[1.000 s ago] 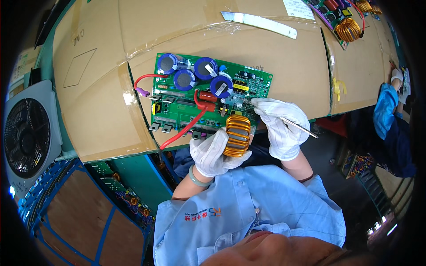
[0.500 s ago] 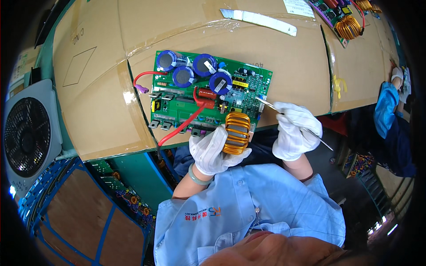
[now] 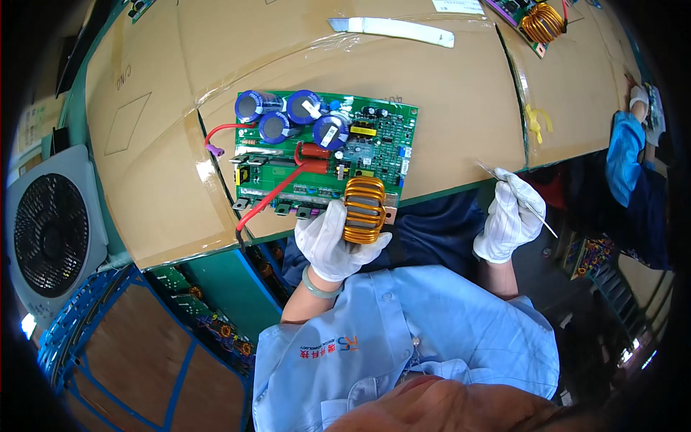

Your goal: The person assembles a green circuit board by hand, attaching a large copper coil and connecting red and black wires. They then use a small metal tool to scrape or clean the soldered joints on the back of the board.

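Observation:
A green circuit board rests on cardboard, its near edge at the table's edge. It bears several blue cylindrical capacitors, red wires and a copper-wound coil at the near right. My left hand, in a white glove, is closed on the board's near edge around the coil; some fingers are hidden beneath it. My right hand, also gloved, is off to the board's right, apart from it. It grips a slim, pointed metal tool, whose tip points up and left.
A utility knife lies at the far side of the cardboard. Another board with a coil is at the far right, near a yellow strip. A fan stands left. Another person's blue sleeve shows at right.
My right hand has drawn the tool away from the board's right edge, moving right. The board and my left hand appear slightly farther left, as does the whole table.

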Tool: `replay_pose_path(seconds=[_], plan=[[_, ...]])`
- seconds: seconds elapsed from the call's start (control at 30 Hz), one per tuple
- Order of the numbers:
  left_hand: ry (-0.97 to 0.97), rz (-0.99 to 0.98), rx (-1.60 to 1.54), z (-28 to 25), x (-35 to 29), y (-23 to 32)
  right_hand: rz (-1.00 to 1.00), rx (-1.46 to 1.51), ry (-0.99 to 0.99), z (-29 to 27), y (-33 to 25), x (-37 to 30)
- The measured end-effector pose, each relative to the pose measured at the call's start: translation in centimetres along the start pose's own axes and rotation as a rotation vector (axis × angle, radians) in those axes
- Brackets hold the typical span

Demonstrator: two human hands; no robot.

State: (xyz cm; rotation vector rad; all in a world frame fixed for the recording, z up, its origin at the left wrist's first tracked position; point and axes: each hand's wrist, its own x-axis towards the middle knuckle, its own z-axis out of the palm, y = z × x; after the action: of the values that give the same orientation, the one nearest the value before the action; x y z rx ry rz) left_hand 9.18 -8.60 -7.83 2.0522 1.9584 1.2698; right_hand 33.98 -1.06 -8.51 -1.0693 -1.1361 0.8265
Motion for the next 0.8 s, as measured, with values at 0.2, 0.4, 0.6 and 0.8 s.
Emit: replay_pose_path(seconds=[0.2,0.4,0.6,0.8], plan=[[-0.067,-0.054,0.120,-0.2,0.7,0.4,-0.025,0.010,0.167,-1.2,0.7,0.7],[0.124,-0.126,0.088,1.3,-1.7,0.1,0.038,0.014,0.432,-3.6,0.9,4.0],[0.174,-0.098,0.037,1.5,-3.3,-1.0,0.070,-0.006,0.390,-3.4,0.9,5.0],[0.201,-0.082,0.062,1.7,-3.5,-1.3,-0.039,-0.022,0.280,-2.0,0.5,5.6]])
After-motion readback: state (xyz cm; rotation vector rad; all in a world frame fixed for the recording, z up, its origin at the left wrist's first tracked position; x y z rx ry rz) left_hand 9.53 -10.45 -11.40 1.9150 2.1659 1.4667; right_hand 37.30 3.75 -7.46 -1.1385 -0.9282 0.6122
